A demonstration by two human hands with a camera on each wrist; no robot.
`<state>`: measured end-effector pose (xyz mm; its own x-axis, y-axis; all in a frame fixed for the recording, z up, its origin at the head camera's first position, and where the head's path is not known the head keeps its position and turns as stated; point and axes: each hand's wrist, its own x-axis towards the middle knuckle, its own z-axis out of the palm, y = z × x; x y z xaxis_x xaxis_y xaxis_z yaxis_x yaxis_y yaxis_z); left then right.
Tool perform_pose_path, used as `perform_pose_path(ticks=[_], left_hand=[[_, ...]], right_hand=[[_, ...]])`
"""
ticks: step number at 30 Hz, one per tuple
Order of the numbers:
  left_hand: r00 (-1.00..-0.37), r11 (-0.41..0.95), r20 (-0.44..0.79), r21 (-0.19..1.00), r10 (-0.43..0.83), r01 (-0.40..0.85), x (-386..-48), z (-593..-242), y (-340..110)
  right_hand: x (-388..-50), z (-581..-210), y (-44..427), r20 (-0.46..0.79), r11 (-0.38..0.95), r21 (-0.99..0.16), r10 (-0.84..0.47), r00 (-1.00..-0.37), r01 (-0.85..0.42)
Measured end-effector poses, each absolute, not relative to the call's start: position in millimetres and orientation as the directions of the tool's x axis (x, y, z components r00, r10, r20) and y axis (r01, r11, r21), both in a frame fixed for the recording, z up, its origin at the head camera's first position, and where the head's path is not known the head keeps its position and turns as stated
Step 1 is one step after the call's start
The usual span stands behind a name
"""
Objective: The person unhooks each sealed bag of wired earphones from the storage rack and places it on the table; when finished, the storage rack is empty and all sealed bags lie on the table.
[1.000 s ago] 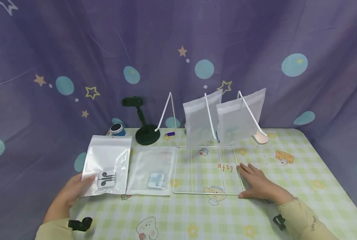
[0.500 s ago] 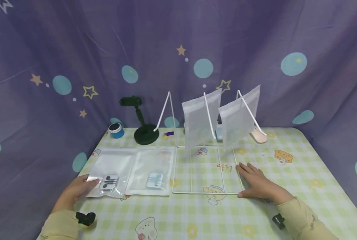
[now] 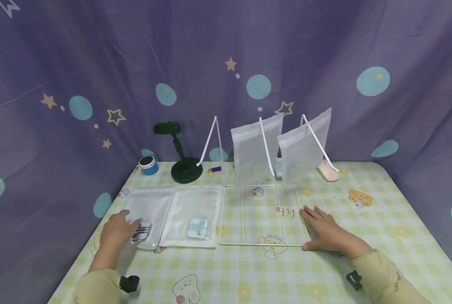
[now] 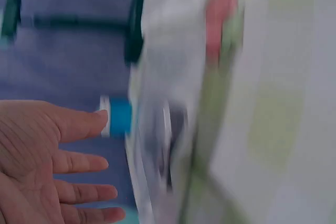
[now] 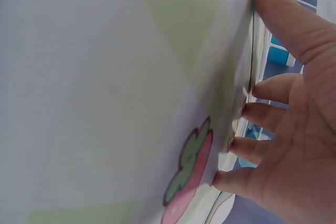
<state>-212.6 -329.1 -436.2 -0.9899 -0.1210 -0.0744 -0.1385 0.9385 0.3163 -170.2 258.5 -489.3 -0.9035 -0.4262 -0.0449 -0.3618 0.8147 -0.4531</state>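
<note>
In the head view my left hand [image 3: 118, 230] is over the left edge of a clear bag [image 3: 155, 207] with earphones [image 3: 141, 231] inside. The left wrist view shows that hand [image 4: 58, 161] with fingers extended, apart from the bag. A second bag [image 3: 195, 202], holding a pale square case [image 3: 197, 228], lies right beside it. My right hand [image 3: 326, 230] rests with spread fingers at the right edge of a white wire rack [image 3: 264, 244]. Two bags, one in the middle [image 3: 252, 156] and one at right [image 3: 302, 156], hang on the rack's upright prongs.
Along the table's back stand a blue jar [image 3: 148, 166] and a dark green phone stand [image 3: 186, 169]. A purple USB stick [image 3: 215, 169] and a pink mouse [image 3: 328, 171] lie there too. A patterned curtain [image 3: 195, 50] hangs behind the checked tablecloth [image 3: 218, 274].
The earphone bag was lowered flat beside the second bag. My left hand has let go of it and moved slightly right. The right hanging bag swung a little; my right hand stayed put.
</note>
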Motion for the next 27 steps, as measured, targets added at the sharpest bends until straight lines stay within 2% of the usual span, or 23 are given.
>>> perform_pose_path(ticks=[6, 11, 14, 17, 23, 27], left_hand=[[-0.984, 0.907, 0.122, 0.386, 0.128, 0.166, -202, -442, -245], [-0.922, 0.825, 0.140, 0.411, 0.362, 0.387, -194, -455, -187], [-0.886, 0.806, 0.067, 0.388, 0.459, 0.447, -191, -465, -163], [-0.858, 0.816, -0.009, 0.313, 0.514, 0.485, -193, -477, -147], [-0.841, 0.834, -0.065, 0.191, 0.538, 0.518, -201, -489, -132], [-0.839, 0.837, -0.080, 0.171, 0.538, 0.520, -203, -490, -128]], right_hand=[[-170, -488, 260, -0.042, 0.806, -0.468, -0.430, -0.902, -0.362], [-171, -489, 260, -0.053, 0.806, -0.471, -0.433, -0.900, -0.359], [-171, -489, 259, -0.059, 0.801, -0.481, -0.436, -0.898, -0.356], [-172, -489, 259, -0.062, 0.799, -0.484, -0.439, -0.896, -0.358], [-172, -489, 258, -0.068, 0.807, -0.472, -0.436, -0.897, -0.356], [-170, -486, 258, -0.066, 0.810, -0.462, -0.438, -0.897, -0.362]])
